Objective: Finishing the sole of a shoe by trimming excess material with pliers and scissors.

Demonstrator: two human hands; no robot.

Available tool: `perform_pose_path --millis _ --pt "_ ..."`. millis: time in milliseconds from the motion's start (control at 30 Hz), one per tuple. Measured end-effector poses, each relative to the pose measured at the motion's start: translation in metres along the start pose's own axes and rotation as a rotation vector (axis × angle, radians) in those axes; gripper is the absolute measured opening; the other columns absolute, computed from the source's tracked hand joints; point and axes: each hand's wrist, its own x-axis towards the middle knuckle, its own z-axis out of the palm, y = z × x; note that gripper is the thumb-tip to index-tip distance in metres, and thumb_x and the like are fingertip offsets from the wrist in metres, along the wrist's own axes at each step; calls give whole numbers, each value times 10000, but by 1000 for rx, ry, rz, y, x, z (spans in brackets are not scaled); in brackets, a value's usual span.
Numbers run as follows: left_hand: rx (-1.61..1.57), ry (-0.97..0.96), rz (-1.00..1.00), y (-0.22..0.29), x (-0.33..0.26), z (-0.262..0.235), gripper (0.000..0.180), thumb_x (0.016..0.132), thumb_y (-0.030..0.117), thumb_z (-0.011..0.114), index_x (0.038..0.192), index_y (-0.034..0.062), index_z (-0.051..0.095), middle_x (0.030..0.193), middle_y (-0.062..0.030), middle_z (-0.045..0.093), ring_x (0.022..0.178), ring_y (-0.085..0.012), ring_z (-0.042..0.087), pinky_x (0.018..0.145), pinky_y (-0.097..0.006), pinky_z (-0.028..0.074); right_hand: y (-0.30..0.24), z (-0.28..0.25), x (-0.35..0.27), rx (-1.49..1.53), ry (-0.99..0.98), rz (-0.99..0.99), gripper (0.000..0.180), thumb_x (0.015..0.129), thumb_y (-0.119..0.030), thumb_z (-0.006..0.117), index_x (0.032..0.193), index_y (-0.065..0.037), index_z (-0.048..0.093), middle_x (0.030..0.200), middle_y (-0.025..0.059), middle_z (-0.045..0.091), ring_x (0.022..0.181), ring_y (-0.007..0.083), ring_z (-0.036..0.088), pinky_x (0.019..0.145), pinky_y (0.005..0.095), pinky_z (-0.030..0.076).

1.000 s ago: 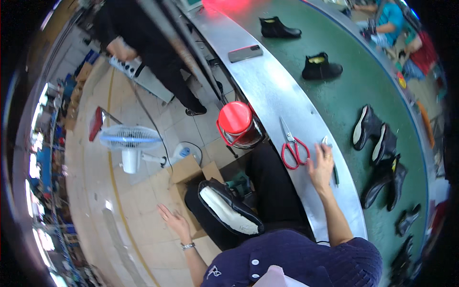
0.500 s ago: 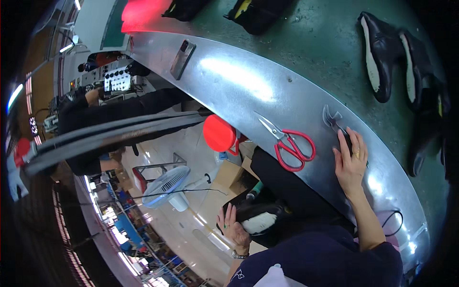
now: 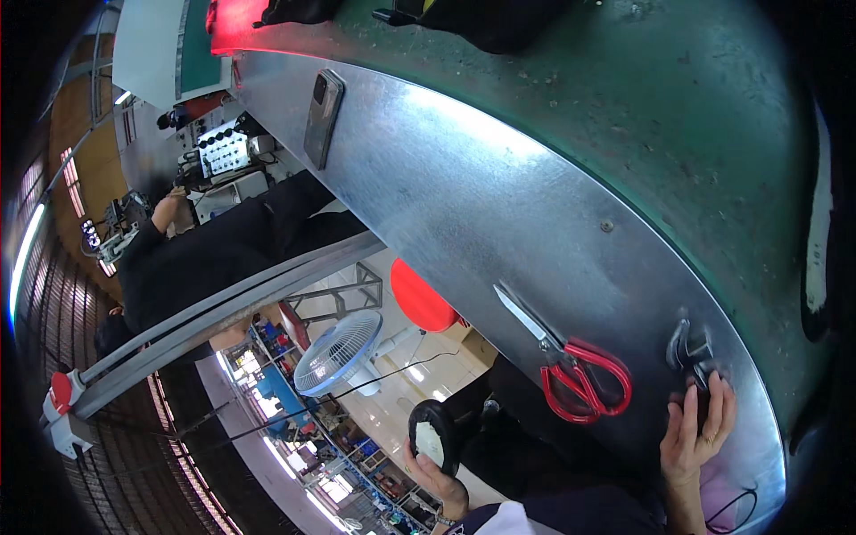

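My left hand (image 3: 439,486) is closed around a black shoe (image 3: 448,423) near my lap, its whitish sole patch (image 3: 429,440) facing up. The rest of that shoe is lost against my dark clothes. On the metal worktop (image 3: 446,178), my right hand (image 3: 695,437) has its fingers around the dark handle of a hammer (image 3: 685,343). The hammer's metal head sticks out beyond my fingertips, lying on or very close to the worktop. Left of the hammer lie red-handled scissors (image 3: 584,383), their blades pointing up and left.
A phone (image 3: 323,116) lies at the worktop's far left. Beyond the metal edge runs a green surface (image 3: 660,116) with dark shoes along its edges. Below the left edge are a red stool (image 3: 419,294) and a fan (image 3: 339,352). A co-worker in black (image 3: 214,241) is beside machinery.
My view has shifted, so worktop things sit lower and further right. The shoe in my left hand has turned, its sole patch now more upright. My right fingers have curled round the hammer handle.
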Motion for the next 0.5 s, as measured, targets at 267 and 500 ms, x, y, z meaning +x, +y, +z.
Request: perform_pose_path --millis 267,500 --pt "-221 36 -137 11 12 -6 459 1023 236 349 1369 -64 396 1358 -179 453 1240 -239 433 1057 -342 311 -4 1 13 37 35 -32 320 937 -163 593 1229 -35 576 1311 219 518 1171 399 496 959 490 432" --pt "-225 -191 21 -4 32 -26 380 939 94 555 1298 -28 532 1164 -125 585 1085 -211 534 968 -295 389 -8 2 13 -14 95 20 401 918 -129 591 1305 -37 536 1347 139 507 1231 364 460 1019 449 377"
